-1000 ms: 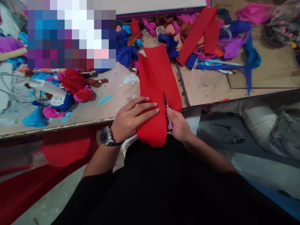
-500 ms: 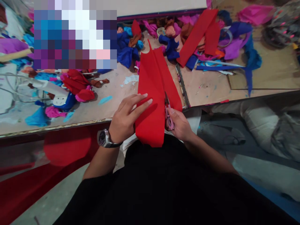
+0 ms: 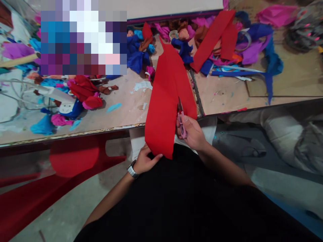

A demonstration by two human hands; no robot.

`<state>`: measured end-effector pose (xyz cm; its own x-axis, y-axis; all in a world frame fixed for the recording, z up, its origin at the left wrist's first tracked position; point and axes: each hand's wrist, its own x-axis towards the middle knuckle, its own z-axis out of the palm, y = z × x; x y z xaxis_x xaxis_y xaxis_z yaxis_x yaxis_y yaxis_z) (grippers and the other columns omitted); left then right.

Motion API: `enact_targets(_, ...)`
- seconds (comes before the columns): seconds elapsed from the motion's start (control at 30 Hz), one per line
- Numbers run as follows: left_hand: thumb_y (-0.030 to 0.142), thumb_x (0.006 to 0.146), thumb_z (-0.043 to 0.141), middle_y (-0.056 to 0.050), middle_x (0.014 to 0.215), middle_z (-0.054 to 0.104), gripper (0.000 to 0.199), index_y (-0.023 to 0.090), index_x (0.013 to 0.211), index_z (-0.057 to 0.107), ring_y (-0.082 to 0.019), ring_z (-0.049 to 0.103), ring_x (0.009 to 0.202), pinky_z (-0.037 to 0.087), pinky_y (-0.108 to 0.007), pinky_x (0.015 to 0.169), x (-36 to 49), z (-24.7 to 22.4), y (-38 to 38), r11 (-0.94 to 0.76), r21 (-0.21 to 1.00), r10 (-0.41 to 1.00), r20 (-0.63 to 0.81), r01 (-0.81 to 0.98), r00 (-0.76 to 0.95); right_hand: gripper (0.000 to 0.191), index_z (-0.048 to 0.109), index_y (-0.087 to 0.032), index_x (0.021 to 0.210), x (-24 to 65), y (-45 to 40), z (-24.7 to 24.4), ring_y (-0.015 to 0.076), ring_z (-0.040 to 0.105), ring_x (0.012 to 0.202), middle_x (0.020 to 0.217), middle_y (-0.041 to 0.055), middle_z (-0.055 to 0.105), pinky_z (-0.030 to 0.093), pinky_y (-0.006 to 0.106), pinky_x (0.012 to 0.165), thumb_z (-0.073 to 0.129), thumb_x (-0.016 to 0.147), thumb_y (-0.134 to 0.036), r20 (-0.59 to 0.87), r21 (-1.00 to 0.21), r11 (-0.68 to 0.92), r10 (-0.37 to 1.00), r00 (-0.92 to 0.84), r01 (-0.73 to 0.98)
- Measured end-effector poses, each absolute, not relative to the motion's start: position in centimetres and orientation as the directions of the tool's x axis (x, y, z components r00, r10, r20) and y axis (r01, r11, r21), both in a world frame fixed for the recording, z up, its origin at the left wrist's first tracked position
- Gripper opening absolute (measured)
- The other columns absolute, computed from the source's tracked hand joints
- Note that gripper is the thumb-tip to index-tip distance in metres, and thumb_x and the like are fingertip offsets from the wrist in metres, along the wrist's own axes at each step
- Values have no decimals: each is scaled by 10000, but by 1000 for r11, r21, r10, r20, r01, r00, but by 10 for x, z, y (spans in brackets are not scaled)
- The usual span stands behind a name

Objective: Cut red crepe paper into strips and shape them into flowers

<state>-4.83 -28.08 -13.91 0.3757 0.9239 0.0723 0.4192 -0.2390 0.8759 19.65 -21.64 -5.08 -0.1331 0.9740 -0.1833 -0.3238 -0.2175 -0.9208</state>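
A long red sheet (image 3: 163, 101) lies over the table's front edge and hangs toward my lap, with a slit running up its right part. My right hand (image 3: 193, 132) is closed round pink-handled scissors (image 3: 182, 126), whose blades point away from me at the slit. At the sheet's near end, my left hand (image 3: 147, 160) pinches the lower left edge, thumb on top and the other fingers mostly hidden beneath. A watch is on my left wrist.
Crumpled blue, pink and brown pieces cover the back of the table (image 3: 121, 97). Red strips (image 3: 214, 40) lie back right. A power strip (image 3: 67, 107) with cables is at left, a red stool (image 3: 74, 156) below. Cardboard (image 3: 290, 77) lies at right.
My left hand has moved from flat on the sheet down to its near edge and gripped it. The sheet's far end has shifted right, its near end slightly left. The scissors have barely moved.
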Motion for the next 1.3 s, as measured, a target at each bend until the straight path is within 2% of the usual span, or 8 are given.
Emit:
enact_targets(0.17,432,917,713,-80,833,751,250,197,830,723,-250,670,816,553,-426,809,-50,-148,-250,-263,819,959,167,511,227,500,588,-228,857,197,-219,-52,111,423,504,603,-48,478,304,272,469,559,1020,-699,-131,-944,-154,987,-96,-291)
enact_targets(0.3,388,924,692,-128,1012,785,231,178,992,761,-297,717,994,564,-479,939,-55,-141,-231,-333,759,911,106,560,398,477,593,-227,877,199,-224,-56,115,416,507,601,-50,471,316,279,488,518,1056,-663,-86,-961,-110,991,-104,-253)
enact_targets(0.43,451,914,731,-202,1450,671,651,151,1476,599,-337,662,1321,515,-507,1147,-64,-129,-225,-296,907,798,62,299,600,448,578,-226,882,201,-235,-58,110,424,515,613,-48,485,319,277,500,483,1091,-610,-50,-973,-77,990,-130,-219)
enact_targets(0.53,646,947,641,-197,1423,690,694,161,1443,628,-339,685,1297,547,-493,1114,-64,-120,-223,-138,990,799,97,24,593,445,581,-223,894,204,-246,-60,113,448,525,619,-44,503,325,273,501,473,1097,-604,-47,-989,-67,988,-147,-135)
enact_targets(0.8,710,921,660,-142,1322,706,658,233,1373,627,-318,634,1337,523,-482,1140,-32,-80,-214,-44,994,870,86,-97,486,485,559,-222,863,215,-264,-58,113,480,511,620,-39,543,364,273,504,435,1099,-628,-8,-999,-13,984,-175,-29)
enact_targets(1.0,606,893,752,8,812,508,463,232,911,479,-133,520,723,505,-266,674,-18,-41,-197,-4,980,872,100,-197,480,440,544,-237,861,222,-265,-60,126,503,487,597,-37,556,375,283,497,434,1109,-583,146,-989,145,973,-177,-15)
enact_targets(1.1,567,857,812,33,769,438,546,235,856,378,-106,476,655,454,-229,578,-12,-25,-184,37,962,919,74,-272,387,456,531,-241,838,220,-262,-63,133,508,477,583,-35,555,381,287,495,439,1097,-605,180,-983,185,968,-174,17)
enact_targets(1.3,535,933,747,-82,1255,724,689,324,1500,417,-238,779,992,659,-375,819,-6,-18,-153,36,997,841,3,-61,541,412,496,-244,839,215,-260,-64,127,515,470,560,-49,525,374,269,495,434,1115,-544,199,-979,206,952,-233,4)
